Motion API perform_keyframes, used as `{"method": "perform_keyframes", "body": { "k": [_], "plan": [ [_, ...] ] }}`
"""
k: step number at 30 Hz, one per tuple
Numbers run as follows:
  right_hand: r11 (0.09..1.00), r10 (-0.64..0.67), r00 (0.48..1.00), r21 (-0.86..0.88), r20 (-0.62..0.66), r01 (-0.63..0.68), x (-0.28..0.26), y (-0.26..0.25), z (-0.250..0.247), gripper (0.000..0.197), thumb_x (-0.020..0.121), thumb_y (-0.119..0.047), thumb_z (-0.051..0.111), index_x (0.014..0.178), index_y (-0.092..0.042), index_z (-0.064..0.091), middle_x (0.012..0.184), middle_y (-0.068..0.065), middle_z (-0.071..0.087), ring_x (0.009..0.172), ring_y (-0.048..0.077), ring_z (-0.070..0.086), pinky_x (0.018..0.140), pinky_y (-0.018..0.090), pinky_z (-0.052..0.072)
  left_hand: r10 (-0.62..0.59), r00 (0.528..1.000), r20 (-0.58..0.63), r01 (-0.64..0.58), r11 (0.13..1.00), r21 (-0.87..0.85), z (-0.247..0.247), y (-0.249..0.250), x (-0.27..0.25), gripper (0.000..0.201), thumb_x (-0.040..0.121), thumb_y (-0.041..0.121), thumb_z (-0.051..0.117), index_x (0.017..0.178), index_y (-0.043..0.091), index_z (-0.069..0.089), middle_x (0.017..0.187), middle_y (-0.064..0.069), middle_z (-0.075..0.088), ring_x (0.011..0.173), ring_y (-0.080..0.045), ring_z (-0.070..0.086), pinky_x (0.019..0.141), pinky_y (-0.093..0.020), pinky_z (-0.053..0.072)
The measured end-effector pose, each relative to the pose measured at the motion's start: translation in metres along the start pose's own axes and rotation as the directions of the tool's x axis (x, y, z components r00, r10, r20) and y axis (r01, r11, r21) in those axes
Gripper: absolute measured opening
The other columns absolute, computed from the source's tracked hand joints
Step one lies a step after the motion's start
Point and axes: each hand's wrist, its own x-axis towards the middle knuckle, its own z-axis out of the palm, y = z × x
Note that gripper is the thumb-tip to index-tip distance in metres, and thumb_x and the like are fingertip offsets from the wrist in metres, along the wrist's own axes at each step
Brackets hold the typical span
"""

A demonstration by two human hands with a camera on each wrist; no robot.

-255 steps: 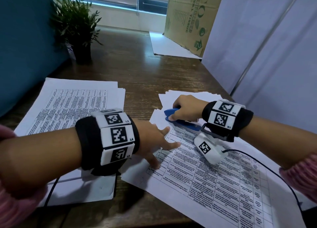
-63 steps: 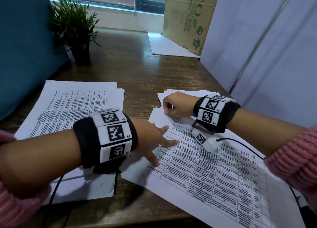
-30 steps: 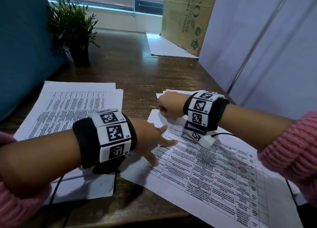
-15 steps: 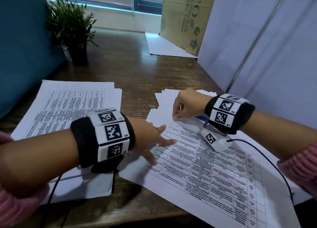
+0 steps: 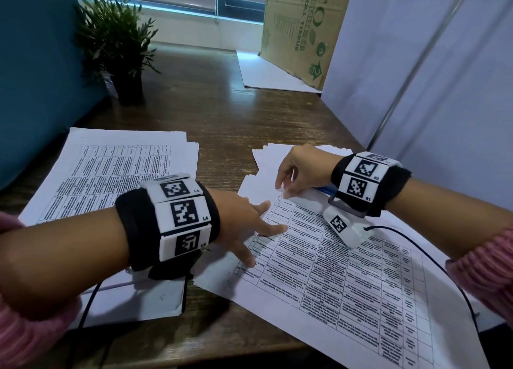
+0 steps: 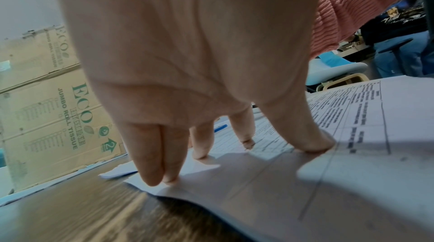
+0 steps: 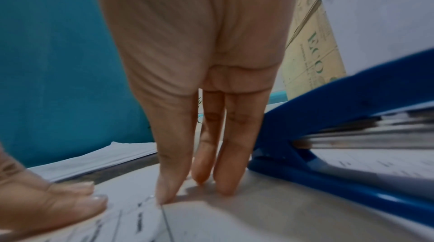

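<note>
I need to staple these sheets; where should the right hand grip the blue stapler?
Probably from above, right hand wrapped over the long top arm of the blue stapler, thumb one side, fingers the other: it lies flat on the printed sheet beside those fingers.

Your sheet is white, printed with a dense black table; it lies flat and skewed on the tabletop, overlapping a loose pile of paper. Your stapler is blue, its top arm raised above the base, and rests on that sheet near its far corner
</note>
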Motion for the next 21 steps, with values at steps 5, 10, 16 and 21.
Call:
{"method": "perform_keyframes", "body": {
  "k": [5,10,16,21],
  "plan": [
    [0.996,0.018,1.000,0.092,-0.018,-0.016,0.003,0.003,0.004,0.012,0.070,-0.020,0.081,0.082,-0.018,0.076,0.069,-0.008,0.068,0.056,-0.007,0.056,0.054,0.004,0.040,0.004,1.000,0.005,-0.004,1.000,-0.007,0.000,0.000,0.000,0.083,0.086,0.055,0.050,0.146,0.045,-0.007,0.157,-0.009,-0.013,0.143,-0.036,0.016,0.111,-0.046,0.029],
    [0.987,0.026,1.000,0.158,0.002,-0.026,0.004,0.005,0.004,0.005,0.073,-0.015,0.079,0.077,-0.015,0.075,0.045,-0.020,0.060,0.044,-0.007,0.056,0.051,0.004,0.042,0.008,1.000,0.006,-0.008,1.000,-0.003,0.000,0.000,-0.001,0.083,0.086,0.055,0.050,0.146,0.044,-0.006,0.157,-0.009,-0.013,0.143,-0.036,0.017,0.109,-0.045,0.029],
    [0.979,0.058,0.995,0.192,0.078,-0.072,0.009,0.009,0.005,0.007,0.078,-0.015,0.075,0.082,-0.010,0.072,0.061,-0.007,0.068,0.046,0.001,0.061,0.060,0.017,0.052,-0.002,1.000,0.008,0.002,1.000,-0.005,-0.002,0.002,-0.001,0.083,0.086,0.054,0.051,0.146,0.044,-0.006,0.157,-0.009,-0.013,0.143,-0.035,0.018,0.108,-0.044,0.031],
    [0.970,0.091,0.979,0.205,0.183,-0.128,0.013,0.011,0.004,0.012,0.083,-0.016,0.070,0.089,-0.006,0.067,0.076,0.007,0.068,0.054,0.010,0.064,0.064,0.025,0.055,0.000,1.000,0.006,0.000,1.000,-0.004,-0.002,0.003,-0.003,0.083,0.087,0.053,0.051,0.146,0.044,-0.006,0.157,-0.009,-0.013,0.143,-0.035,0.018,0.109,-0.044,0.030]
  ]
}}
